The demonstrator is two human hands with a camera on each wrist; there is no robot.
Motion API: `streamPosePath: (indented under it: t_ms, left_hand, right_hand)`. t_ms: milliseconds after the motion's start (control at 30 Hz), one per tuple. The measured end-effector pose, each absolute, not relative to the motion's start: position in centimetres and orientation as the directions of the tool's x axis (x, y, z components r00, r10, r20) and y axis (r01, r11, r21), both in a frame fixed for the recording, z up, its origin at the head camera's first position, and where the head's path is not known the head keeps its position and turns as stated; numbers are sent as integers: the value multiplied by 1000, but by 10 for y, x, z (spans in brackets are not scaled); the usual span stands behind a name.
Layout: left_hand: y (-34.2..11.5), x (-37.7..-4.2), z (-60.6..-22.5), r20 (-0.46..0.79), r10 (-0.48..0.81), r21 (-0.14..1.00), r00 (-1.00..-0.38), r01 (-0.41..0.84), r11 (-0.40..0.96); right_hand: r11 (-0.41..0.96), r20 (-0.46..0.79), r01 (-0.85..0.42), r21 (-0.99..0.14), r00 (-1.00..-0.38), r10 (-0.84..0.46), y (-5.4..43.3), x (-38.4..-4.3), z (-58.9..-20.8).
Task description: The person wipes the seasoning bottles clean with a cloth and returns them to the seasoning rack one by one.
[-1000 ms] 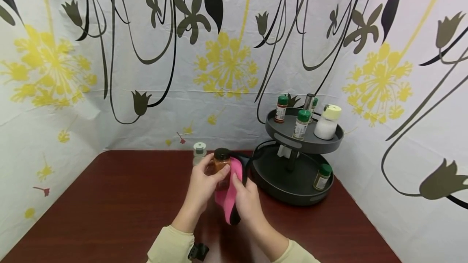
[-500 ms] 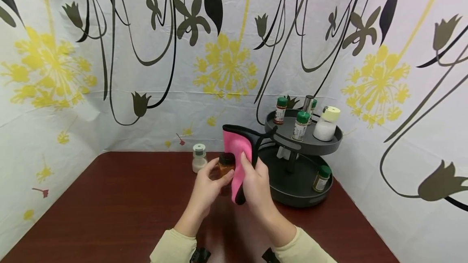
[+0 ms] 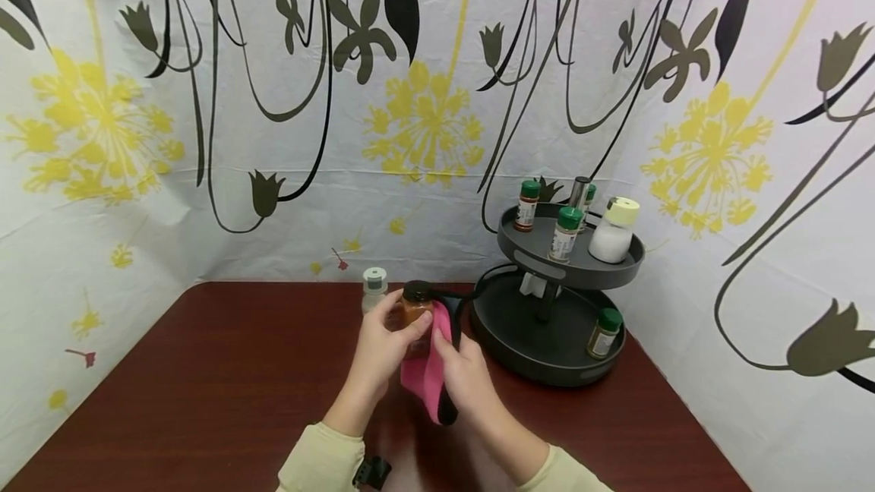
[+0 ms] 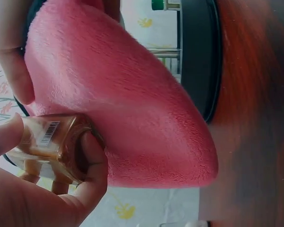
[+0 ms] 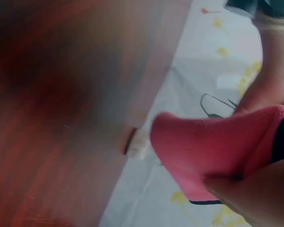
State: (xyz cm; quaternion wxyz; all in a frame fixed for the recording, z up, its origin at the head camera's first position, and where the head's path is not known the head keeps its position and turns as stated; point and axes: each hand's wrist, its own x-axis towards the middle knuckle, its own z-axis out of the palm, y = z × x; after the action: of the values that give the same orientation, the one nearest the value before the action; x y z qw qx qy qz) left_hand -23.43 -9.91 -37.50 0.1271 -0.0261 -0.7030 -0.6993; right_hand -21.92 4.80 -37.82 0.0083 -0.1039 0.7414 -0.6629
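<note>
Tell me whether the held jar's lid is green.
No: the head view shows a black lid on the jar in the left hand.

Both of the person's arms (image 3: 509, 435) reach forward, converging so the hands sit close together. The left hand (image 3: 378, 340) grips with curled fingers, thumb angled up and rightward; the right hand (image 3: 466, 372) pinches, thumb angled up and leftward. Sleeves (image 3: 323, 462) cover the forearms.

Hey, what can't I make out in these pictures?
Head: clear, pale-lidded bottle, lower body behind the left hand.
Left wrist: brown, square-sided jar, label wording too small.
Right wrist: same jar, hidden behind the pink, fuzzy, black-edged cloth.
Right wrist: small pale object, too blurred to identify.
</note>
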Motion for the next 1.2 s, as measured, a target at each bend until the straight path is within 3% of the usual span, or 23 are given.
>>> streamPosePath:
  t_ms: [133, 433, 833, 1200]
  left_hand:
    - [-97, -235, -378, 223, -127, 975, -967, 220, 37]
    - [-93, -234, -375, 239, -95, 970, -966, 233, 70]
    - [-99, -233, -375, 221, -134, 975, -966, 216, 51]
    - [-96, -233, -378, 228, -92, 972, -969, 222, 76]
  right_hand:
    - [72, 141, -151, -986, -981, -130, 50, -222, -365]
    - [-1, 314, -315, -949, -948, -45, 50, -218, -347]
    - [-21, 139, -137, -990, -983, -124, 46, -212, -367]
    - [-35, 256, -254, -967, -964, -75, 50, -219, -347]
